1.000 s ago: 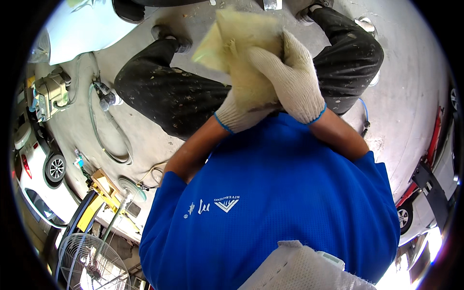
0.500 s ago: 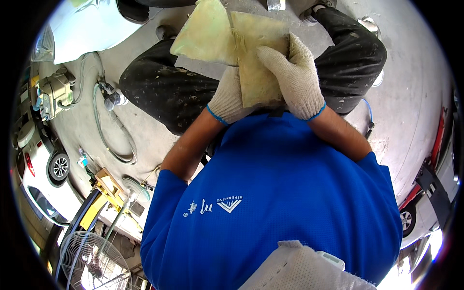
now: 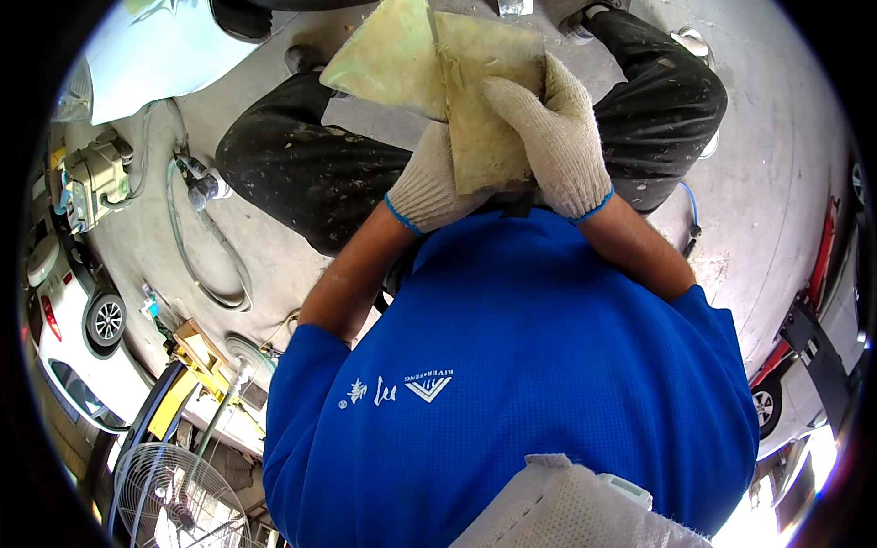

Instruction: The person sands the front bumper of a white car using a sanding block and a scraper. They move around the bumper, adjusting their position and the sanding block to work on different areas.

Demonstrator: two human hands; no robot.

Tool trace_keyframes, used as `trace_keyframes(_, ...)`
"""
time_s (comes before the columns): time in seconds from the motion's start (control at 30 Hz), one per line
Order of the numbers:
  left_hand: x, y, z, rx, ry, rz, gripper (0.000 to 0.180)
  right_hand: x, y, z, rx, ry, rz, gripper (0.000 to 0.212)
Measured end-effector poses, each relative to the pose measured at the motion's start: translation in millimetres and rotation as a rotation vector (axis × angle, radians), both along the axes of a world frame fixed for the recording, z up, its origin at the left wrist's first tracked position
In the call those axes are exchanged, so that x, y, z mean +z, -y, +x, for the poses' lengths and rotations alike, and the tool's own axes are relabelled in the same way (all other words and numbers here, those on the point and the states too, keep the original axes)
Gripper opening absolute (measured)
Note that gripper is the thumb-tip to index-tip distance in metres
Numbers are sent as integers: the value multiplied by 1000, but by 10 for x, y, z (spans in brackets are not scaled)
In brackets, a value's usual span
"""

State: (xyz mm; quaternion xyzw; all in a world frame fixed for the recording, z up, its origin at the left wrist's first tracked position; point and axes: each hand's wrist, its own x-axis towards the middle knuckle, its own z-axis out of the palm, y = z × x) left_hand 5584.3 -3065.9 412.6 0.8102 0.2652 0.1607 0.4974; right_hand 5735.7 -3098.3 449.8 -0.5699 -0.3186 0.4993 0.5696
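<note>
Over my lap I hold a worn, stained, yellowish sheet with a ragged seam or fold between two flat parts: a pale green-yellow left part (image 3: 388, 59) and a tan right part (image 3: 493, 91). I cannot tell whether these are one folded piece or two. My right hand (image 3: 559, 132), in a white knitted glove with a blue cuff, is closed on the right edge, thumb on top. My left hand (image 3: 427, 178), gloved the same way, grips from beneath at the lower left; its fingers are hidden behind the sheet.
To the left on the concrete floor lie a hose (image 3: 215, 228) with a power tool (image 3: 206, 187) and a boxy machine (image 3: 96, 178). A white car (image 3: 78, 352), a wire-cage fan (image 3: 178, 502) and a pale blue car panel (image 3: 155, 59) stand around. A blue cable (image 3: 694, 205) lies at right.
The view has shifted slightly, so the surroundings sit a little further left and higher. My right thumb and both grips on the sheet look nearly the same.
</note>
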Motion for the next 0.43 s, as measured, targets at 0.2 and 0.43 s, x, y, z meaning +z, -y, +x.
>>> trace_keyframes(0.2, 126, 7, 37, 8, -26, -349, 44, -2, -2, -14, -17, -34, 9, 29)
trace_keyframes(0.43, -134, 549, 253, -83, -87, -333, 41, 250, -130, -83, 175, 164, 30, 30)
